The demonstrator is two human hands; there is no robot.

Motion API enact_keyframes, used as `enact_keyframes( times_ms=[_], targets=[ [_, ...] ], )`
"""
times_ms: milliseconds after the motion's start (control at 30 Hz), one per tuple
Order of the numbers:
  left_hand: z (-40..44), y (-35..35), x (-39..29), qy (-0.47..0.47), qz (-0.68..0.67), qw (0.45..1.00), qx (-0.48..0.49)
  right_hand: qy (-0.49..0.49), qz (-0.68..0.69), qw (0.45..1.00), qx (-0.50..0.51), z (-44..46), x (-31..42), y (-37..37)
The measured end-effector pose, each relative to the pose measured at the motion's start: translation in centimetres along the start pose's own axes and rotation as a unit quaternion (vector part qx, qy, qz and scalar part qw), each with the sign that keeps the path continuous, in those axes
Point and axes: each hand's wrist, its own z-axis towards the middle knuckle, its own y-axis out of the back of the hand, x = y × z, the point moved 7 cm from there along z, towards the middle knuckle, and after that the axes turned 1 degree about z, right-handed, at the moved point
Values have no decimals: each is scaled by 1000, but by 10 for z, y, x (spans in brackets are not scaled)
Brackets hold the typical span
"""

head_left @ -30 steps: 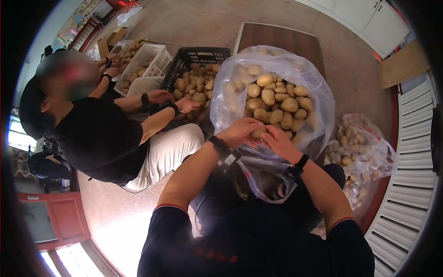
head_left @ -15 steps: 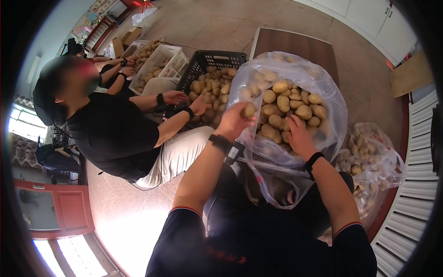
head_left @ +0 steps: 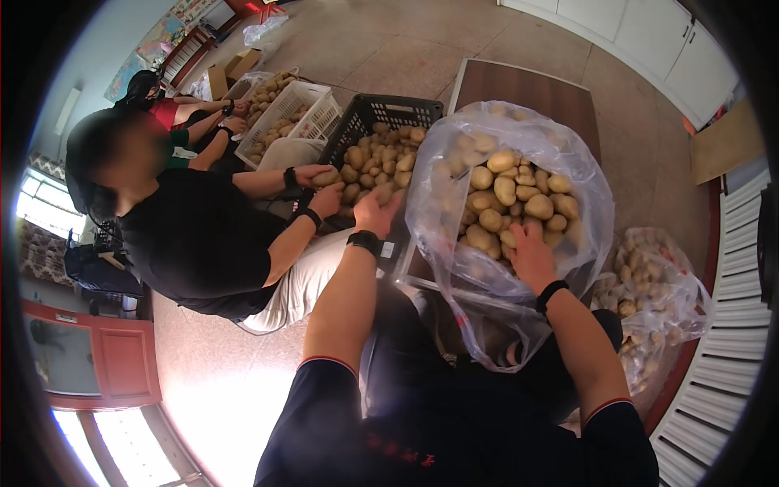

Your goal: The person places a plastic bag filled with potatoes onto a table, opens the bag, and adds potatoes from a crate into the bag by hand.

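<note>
My left hand [head_left: 375,217] is over the near right edge of a black crate [head_left: 395,104] of potatoes. Its fingers are closed round a potato [head_left: 383,193], partly hidden by the hand. My right hand [head_left: 532,258] reaches into a large clear plastic bag [head_left: 430,183] with its mouth spread wide. Its fingers are apart and touch the potatoes [head_left: 505,191] heaped inside; the fingertips are partly hidden among them. A co-worker's two hands [head_left: 327,197] are at the left side of the same crate, with a potato [head_left: 324,178] in one.
The co-worker [head_left: 195,235] sits close on my left. Beyond are a white crate [head_left: 324,109] of potatoes and other people's arms. The bag stands by a brown board [head_left: 527,89]. More bagged potatoes [head_left: 649,276] lie at my right, beside a white radiator [head_left: 722,325].
My left hand has moved left with its potato, from the bag's rim to the black crate. My right hand has shifted slightly down within the bag. The co-worker's hands have drawn back left.
</note>
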Motion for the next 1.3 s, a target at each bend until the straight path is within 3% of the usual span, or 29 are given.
enact_keyframes(
  times_ms=[100, 200, 267, 367, 467, 567, 667, 700, 733, 767, 800, 833, 900, 967, 1033, 1100, 1300],
  targets=[
    [-7, 3, -8, 34, -3, 999, -19, 4, -16, 1000, 20, -4, -3, -10],
    [-14, 15, -25, -1, 119, 985, -124, -15, 15, 1000, 22, -8, -6, -16],
    [-17, 14, -40, -13, 330, 935, -127, -40, 71, 997, 7, -9, -12, -15],
    [-30, 3, -80, 64, 429, 898, -76, -59, 148, 987, -19, -8, -21, -15],
    [-41, -2, -109, 69, 443, 889, -91, -112, 264, 958, 1, -6, -27, -14],
    [-50, -8, -130, 102, 413, 902, -68, -103, 348, 932, -6, -4, -29, -16],
    [-30, -8, -105, 23, 463, 885, -28, -172, 421, 889, 48, -7, -29, -22],
    [-27, -2, -96, 98, 267, 954, -90, -181, 418, 889, 43, -8, -32, -25],
    [-27, -2, -84, 171, 59, 972, -147, -192, 473, 859, 47, -8, -34, -34],
    [-29, -8, -70, 239, -151, 939, -198, -201, 527, 825, 50, -8, -36, -41],
    [-36, -24, -64, 297, -352, 855, -240, -196, 532, 822, 48, -8, -32, -37],
    [-38, -31, -69, 301, -352, 855, -234, -202, 531, 822, 44, -9, -30, -34],
    [-39, -51, -96, 264, -273, 920, -96, -192, 581, 785, 92, -10, -20, -35],
    [-54, -76, -121, 262, -261, 926, -69, -186, 579, 786, 111, -9, -10, -31],
    [-69, -108, -152, 240, -218, 944, 58, -177, 577, 787, 131, -9, -5, -33],
    [-81, -135, -165, 238, -175, 945, 140, -133, 567, 797, 160, -9, 2, -36],
    [-114, -190, -169, 242, -45, 924, 292, -137, 570, 788, 188, -14, 7, -38]
  ],
)
